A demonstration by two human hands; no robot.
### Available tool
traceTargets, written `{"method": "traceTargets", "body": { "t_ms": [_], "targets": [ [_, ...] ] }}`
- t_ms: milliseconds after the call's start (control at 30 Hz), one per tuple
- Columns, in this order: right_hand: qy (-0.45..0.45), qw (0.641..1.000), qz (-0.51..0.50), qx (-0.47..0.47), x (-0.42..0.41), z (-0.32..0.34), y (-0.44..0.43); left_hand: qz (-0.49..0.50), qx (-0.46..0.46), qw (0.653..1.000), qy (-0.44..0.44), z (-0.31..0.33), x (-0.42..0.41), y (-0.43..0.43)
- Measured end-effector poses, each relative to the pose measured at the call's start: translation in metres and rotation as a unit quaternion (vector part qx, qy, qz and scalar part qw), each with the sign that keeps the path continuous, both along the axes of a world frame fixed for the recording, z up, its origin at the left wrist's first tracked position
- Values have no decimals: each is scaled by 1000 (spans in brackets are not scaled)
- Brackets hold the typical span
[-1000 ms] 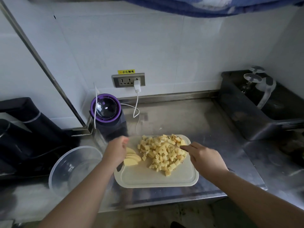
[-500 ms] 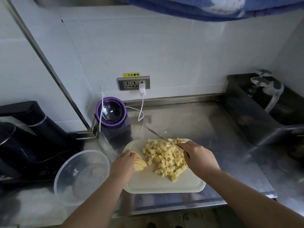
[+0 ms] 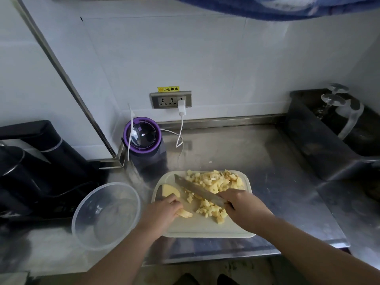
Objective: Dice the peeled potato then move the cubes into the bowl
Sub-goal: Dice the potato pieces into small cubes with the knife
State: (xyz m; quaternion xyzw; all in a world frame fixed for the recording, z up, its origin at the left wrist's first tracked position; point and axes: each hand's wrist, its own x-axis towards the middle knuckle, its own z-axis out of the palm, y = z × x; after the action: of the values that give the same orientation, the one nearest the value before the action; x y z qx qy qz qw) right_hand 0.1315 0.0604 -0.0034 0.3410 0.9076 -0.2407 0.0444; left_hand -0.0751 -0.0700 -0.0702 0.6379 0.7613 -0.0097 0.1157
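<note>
A steel counter is seen, with a white board laid at 6 o'clock near its front edge and a clear bowl set just beside the board at 8 o'clock, not touching it. A purple-lidded blender is stood at 11 o'clock against the wall, with a white cable looped onto the steel beside it, and a dark tub is placed at 2 o'clock. Black appliances are seen at 9 o'clock; whether the same surface carries them cannot be told.
</note>
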Motion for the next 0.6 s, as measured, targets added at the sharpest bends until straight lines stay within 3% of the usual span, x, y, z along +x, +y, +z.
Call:
{"method": "traceTargets", "body": {
  "t_ms": [167, 300, 433, 600],
  "targets": [
    [-71, 997, 18, -21, 0, -14, -18, 41, 2, 996, -77, -10, 14, -17],
    [-109, 994, 12, -28, 1, -23, -32, 129, 31, 984, -120, -15, 24, -32],
    [-115, 992, -1, -54, 0, -28, -45, 240, 46, 954, -177, -20, 35, -34],
    [-101, 992, 22, -67, 0, -34, -54, 279, 52, 939, -192, -26, 39, -24]
  ]
}}
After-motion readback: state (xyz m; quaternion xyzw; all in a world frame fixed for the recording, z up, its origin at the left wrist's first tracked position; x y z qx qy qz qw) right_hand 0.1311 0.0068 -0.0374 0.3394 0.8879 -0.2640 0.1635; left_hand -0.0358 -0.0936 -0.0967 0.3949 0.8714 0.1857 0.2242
